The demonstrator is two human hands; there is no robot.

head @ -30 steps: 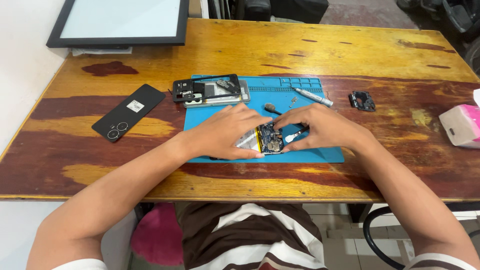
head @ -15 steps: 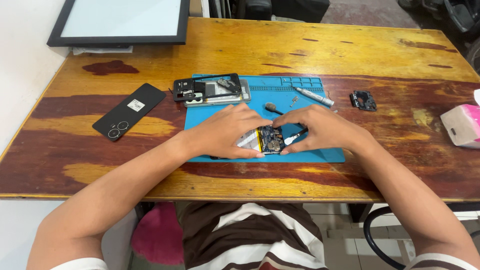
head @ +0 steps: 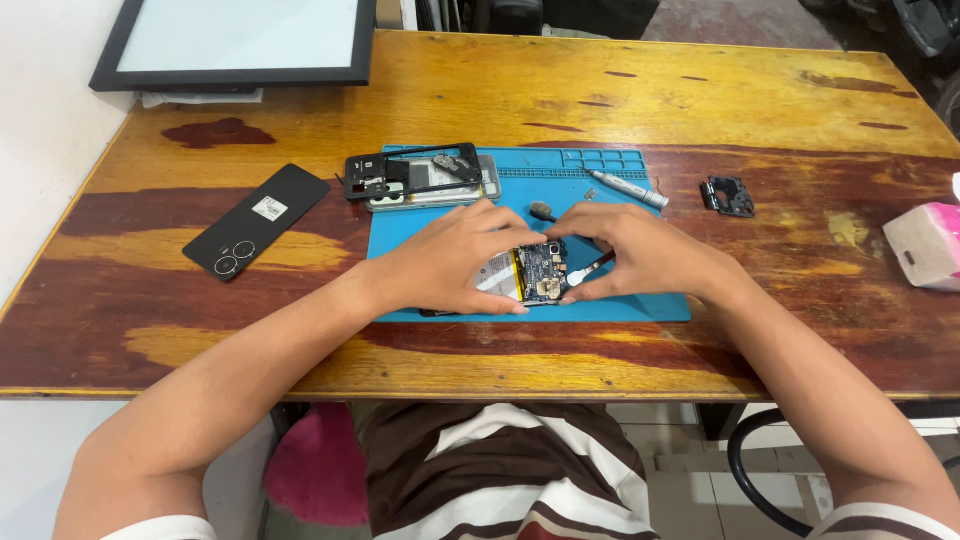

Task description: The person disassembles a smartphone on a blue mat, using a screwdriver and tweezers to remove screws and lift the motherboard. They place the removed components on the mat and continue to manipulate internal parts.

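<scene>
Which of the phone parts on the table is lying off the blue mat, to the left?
The black back cover, with camera rings, on bare wood left of the blue mat.

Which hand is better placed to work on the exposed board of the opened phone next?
Probably the right hand: it holds a thin tool tipped at the board, while the left hand steadies the opened phone.

A black-framed pale screen [head: 240, 40] lies at eleven o'clock on the table, a small white label [head: 269, 208] sits on the black phone back cover [head: 255, 222] at nine o'clock, and a pink-and-white packet [head: 925, 245] rests at three o'clock.
</scene>
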